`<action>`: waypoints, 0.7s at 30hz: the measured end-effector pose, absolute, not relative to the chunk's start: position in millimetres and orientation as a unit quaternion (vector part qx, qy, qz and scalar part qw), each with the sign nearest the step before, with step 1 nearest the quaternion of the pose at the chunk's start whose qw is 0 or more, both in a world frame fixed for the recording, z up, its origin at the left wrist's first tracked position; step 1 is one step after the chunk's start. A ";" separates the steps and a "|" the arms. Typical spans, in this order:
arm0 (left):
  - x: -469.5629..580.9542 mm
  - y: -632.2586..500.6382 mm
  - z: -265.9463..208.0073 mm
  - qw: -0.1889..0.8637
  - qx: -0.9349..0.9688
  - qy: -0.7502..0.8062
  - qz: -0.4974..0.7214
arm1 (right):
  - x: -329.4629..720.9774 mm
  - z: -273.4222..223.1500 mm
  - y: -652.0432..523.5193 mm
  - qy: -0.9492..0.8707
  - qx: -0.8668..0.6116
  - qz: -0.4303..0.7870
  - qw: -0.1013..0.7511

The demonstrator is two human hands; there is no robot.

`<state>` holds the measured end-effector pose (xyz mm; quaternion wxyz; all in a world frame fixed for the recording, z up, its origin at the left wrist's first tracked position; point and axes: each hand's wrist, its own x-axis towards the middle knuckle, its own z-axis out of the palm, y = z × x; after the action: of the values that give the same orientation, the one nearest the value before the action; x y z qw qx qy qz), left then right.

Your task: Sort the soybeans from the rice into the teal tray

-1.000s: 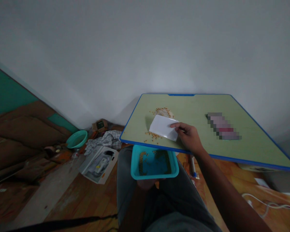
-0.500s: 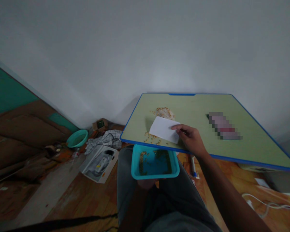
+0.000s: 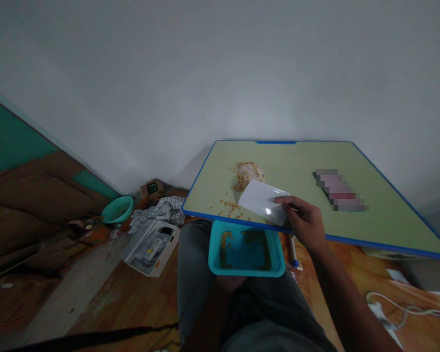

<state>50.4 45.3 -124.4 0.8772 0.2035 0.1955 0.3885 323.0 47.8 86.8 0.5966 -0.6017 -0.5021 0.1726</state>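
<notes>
White rectangular plastic card (image 3: pixel 264 202) has shifted right and nearer the front edge of the pale green, blue-rimmed counter (image 3: pixel 304 166) versus half a second ago; it used to sit left of the grain heap, now it lies just in front of and right of it. Right hand (image 3: pixel 305 221) moved with it, fingers pinched on the card's right end, card tilted with its long edge on the counter. Judgement: a sweep stroke pulling loose grains toward the edge.

Teal rectangular plastic tray (image 3: pixel 246 247) also slid right, tucked just under the counter's front edge, below the card. Left hand (image 3: pixel 230 282) mostly hidden beneath the tray, seems to support it from below; grip can't be told.

Tray contents: two thin lines of yellowish grains along its left and far sides, most of the floor bare. Heap of yellowish grains (image 3: pixel 246 172) on the counter, with scattered ones (image 3: pixel 228 206) left of the card near the edge.
</notes>
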 end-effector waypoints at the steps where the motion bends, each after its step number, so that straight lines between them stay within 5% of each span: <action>1: 54.8 44.9 -117.9 0.873 0.190 0.214 0.395 | 322.5 87.9 47.8 -0.504 -0.601 0.174 0.595; 7: 71.7 41.0 -75.7 0.898 0.203 0.167 0.352 | 322.8 89.9 48.8 -0.523 -0.585 0.180 0.593; 21: 73.2 41.7 -72.1 0.895 0.180 0.190 0.362 | 324.7 88.2 48.6 -0.524 -0.543 0.228 0.615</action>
<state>73.2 41.7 -72.1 0.8948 0.1799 0.1897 0.3619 324.7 48.6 88.2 0.6154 -0.5426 -0.5245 0.2275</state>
